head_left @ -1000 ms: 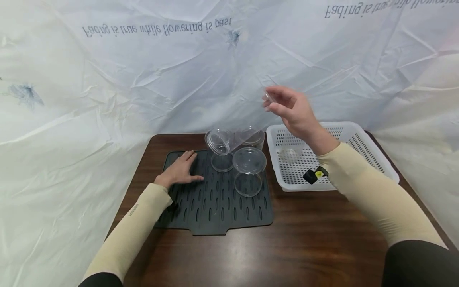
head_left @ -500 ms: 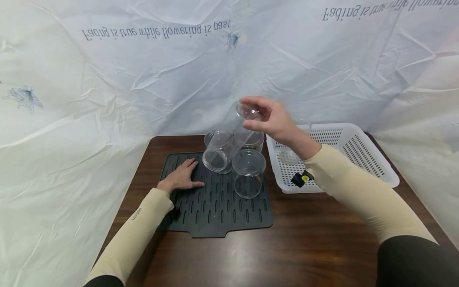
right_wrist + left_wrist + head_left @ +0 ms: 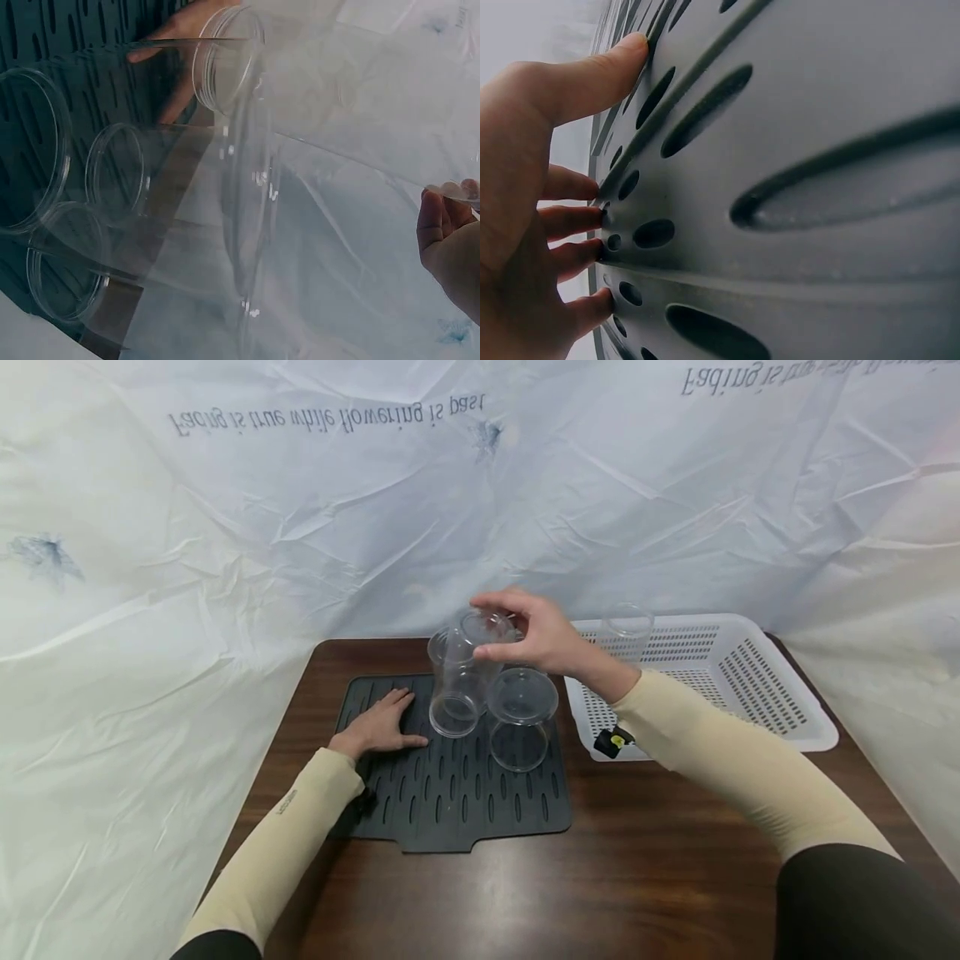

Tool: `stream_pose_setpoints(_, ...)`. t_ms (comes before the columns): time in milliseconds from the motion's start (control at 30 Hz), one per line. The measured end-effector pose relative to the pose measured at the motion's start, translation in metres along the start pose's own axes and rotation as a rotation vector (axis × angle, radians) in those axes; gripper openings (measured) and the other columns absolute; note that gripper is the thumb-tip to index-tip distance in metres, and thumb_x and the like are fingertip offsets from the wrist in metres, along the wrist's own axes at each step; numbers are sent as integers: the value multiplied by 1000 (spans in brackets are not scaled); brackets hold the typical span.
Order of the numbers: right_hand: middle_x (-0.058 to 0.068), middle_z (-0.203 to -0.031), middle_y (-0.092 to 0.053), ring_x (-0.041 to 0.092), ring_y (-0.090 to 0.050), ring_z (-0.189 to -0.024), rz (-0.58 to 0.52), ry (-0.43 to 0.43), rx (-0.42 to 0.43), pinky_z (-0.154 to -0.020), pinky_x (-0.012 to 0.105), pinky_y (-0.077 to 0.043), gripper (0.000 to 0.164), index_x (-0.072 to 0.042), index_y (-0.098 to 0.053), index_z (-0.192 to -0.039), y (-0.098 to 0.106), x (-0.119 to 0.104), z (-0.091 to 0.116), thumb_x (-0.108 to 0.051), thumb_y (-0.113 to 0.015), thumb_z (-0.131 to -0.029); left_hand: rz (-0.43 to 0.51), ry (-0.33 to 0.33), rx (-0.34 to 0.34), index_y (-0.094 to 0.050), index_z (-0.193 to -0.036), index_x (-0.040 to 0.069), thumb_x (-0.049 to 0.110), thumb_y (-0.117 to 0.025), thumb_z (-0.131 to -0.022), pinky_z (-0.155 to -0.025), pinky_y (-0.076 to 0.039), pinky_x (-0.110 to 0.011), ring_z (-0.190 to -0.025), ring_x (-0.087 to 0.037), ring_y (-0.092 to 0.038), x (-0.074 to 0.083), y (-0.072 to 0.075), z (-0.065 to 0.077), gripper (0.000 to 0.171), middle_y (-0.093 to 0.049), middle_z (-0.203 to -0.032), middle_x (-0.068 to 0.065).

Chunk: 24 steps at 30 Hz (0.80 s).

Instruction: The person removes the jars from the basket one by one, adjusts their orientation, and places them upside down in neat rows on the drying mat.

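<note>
My right hand [image 3: 551, 639] grips a clear plastic jar [image 3: 463, 681] by its upper end. That jar tilts slightly, its ringed mouth pointing down over the dark grey slotted drying mat [image 3: 450, 806]; whether it touches the mat I cannot tell. In the right wrist view the held jar [image 3: 337, 112] spans from the fingers to its ridged rim. On the mat, a similar jar [image 3: 522, 727] stands upside down at the right, with two more behind, partly hidden. My left hand [image 3: 378, 727] rests on the mat's left side, fingers spread, as the left wrist view also shows.
A white slotted plastic basket [image 3: 776, 693] stands right of the mat, partly under my right forearm. Another clear jar [image 3: 628, 631] rises at its back left. The brown wooden table [image 3: 600, 877] extends in front, and a printed pale sheet [image 3: 375, 543] hangs behind.
My right hand has moved left and down with the jar, from above the basket to above the mat, bringing the jar closer to upright. The left hand stays in place.
</note>
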State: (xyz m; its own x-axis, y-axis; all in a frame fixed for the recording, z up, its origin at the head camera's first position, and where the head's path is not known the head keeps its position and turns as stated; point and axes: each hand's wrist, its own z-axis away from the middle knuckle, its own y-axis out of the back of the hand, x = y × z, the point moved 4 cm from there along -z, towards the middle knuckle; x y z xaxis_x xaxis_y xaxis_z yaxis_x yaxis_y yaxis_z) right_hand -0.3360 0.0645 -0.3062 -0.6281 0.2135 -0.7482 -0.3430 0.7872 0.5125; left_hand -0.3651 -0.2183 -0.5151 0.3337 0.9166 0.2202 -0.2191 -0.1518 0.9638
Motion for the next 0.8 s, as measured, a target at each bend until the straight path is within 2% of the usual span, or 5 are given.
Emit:
stream_pose_setpoints(233, 6, -131, -57, 17, -57, -109, 108, -5, -37, -89, 33, -52, 66, -12, -57, -137, -12, 7, -2, -25, -83, -78, -4, 2, -12, -25, -154, 3, 67, -64, -81, -116, -25, -58, -148, -39, -17, 1, -1, -2, 105, -18, -161, -19)
stream_pose_setpoints(467, 4, -125, -59, 17, -57, -103, 280, 19, -88, -83, 35, -52, 70, -14, -57, -136, -31, 12, -5, -39, -83, -76, -2, 17, -14, -25, -154, 4, 66, -65, -81, -116, -24, -58, -148, -39, -17, 0, 0, -3, 104, -17, -161, -18)
stream_pose_setpoints(800, 8, -132, -53, 19, -56, -99, 343, -66, -180, -77, 37, -49, 76, -13, -52, -142, -47, 26, -4, -47, -78, -79, -8, 23, -11, -26, -154, 3, 66, -65, -81, -116, -25, -58, -148, -38, -18, 2, 0, -1, 104, -18, -161, -19)
